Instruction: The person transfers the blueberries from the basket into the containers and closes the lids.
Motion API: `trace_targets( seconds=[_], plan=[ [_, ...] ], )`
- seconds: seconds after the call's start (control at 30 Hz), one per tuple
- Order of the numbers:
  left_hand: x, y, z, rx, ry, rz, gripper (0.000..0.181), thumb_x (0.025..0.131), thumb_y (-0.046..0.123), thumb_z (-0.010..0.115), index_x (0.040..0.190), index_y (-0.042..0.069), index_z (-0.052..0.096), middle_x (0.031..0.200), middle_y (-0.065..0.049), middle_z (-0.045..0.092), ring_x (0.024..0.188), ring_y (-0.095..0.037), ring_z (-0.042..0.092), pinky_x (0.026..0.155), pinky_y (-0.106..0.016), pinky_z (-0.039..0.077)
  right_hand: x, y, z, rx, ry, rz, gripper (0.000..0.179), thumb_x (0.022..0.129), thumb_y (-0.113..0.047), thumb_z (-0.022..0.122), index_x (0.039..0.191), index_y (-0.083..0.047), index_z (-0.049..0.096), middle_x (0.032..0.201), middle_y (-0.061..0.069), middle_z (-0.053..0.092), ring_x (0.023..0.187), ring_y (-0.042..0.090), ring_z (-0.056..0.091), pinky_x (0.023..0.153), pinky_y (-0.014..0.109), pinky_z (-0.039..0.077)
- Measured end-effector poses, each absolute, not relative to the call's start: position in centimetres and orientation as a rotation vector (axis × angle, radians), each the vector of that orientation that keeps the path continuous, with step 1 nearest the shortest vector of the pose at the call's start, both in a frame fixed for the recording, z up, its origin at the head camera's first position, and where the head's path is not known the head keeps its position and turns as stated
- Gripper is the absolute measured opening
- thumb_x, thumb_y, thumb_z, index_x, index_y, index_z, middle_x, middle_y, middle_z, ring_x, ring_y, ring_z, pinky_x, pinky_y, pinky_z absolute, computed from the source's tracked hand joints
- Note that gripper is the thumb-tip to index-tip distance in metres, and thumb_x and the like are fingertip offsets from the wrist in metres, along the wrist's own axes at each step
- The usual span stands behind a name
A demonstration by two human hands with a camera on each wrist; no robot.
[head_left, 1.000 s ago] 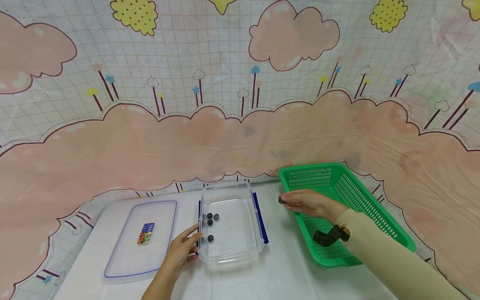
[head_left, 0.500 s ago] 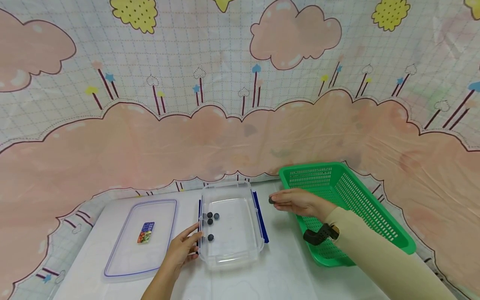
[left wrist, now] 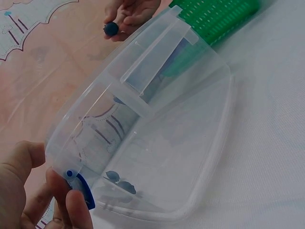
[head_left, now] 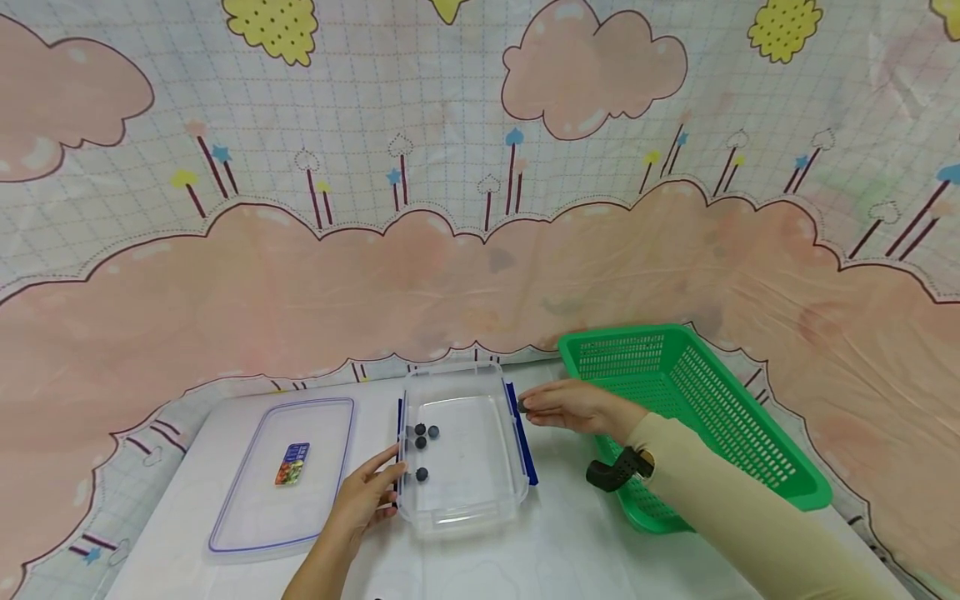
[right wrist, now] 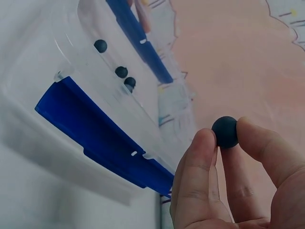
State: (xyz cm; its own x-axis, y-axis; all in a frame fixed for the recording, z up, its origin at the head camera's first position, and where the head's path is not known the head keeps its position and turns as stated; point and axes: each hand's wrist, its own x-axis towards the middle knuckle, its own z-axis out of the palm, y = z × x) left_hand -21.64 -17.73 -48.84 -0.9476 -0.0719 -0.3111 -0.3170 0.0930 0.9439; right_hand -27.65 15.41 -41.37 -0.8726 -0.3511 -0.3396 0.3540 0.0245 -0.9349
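A clear plastic food container (head_left: 465,515) with blue side latches stands on the table, several blueberries (head_left: 422,474) lying along its left side. My left hand (head_left: 363,498) holds the container's left edge, thumb at the rim and fingers by the blue latch (left wrist: 83,191). In the right wrist view, a single dark blueberry (right wrist: 225,131) is pinched between thumb and fingertips of my right hand (head_left: 581,408). That hand is just beyond the container's right rim, close to the right-hand latch (right wrist: 95,129).
A green perforated basket (head_left: 750,408) stands at the right, partly behind my right forearm. On the left lies the container's clear lid (head_left: 255,517) with a blue seal and a printed label (head_left: 292,464). A patterned cloth (head_left: 450,283) hangs behind the table.
My right hand has moved left with the blueberry, from over the green basket's edge to the container's right side. The left hand stays at the container.
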Motion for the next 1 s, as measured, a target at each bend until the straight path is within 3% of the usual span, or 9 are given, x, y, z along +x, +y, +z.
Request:
trace_targets(
  seconds=[0.4,0.57,1.0],
  plan=[
    [-21.5,-17.7,-49.0,-0.388,2.184,1.974,0.054,0.093,0.026,0.067,0.144,0.013,0.051,0.094,-0.002,0.061,0.065,-0.009,0.053,0.056,-0.023,0.05,-27.9,13.0,-42.1,0.023,1.806,-1.888,0.036,0.096,0.001,0.058,0.13,0.013,0.054,0.1,0.009,0.07,0.099,0.022,0.068,0.092,0.033,0.055],
    [-21.5,-17.7,-49.1,-0.388,2.184,1.977,0.054,0.093,0.024,0.066,0.143,0.012,0.052,0.09,-0.001,0.06,0.065,-0.009,0.053,0.056,-0.023,0.051,-28.2,12.5,-42.0,0.043,1.785,-1.878,0.037,0.095,0.002,0.059,0.13,0.012,0.055,0.102,0.011,0.07,0.095,0.02,0.068,0.096,0.035,0.052],
    [-21.3,-17.7,-48.9,-0.392,2.188,1.972,0.052,0.093,0.022,0.065,0.143,0.011,0.053,0.091,-0.002,0.06,0.065,-0.009,0.053,0.056,-0.022,0.051,-28.5,10.3,-42.3,0.052,1.768,-1.862,0.036,0.094,0.004,0.06,0.128,0.013,0.057,0.098,0.013,0.07,0.086,0.02,0.071,0.083,0.029,0.057]
  ],
)
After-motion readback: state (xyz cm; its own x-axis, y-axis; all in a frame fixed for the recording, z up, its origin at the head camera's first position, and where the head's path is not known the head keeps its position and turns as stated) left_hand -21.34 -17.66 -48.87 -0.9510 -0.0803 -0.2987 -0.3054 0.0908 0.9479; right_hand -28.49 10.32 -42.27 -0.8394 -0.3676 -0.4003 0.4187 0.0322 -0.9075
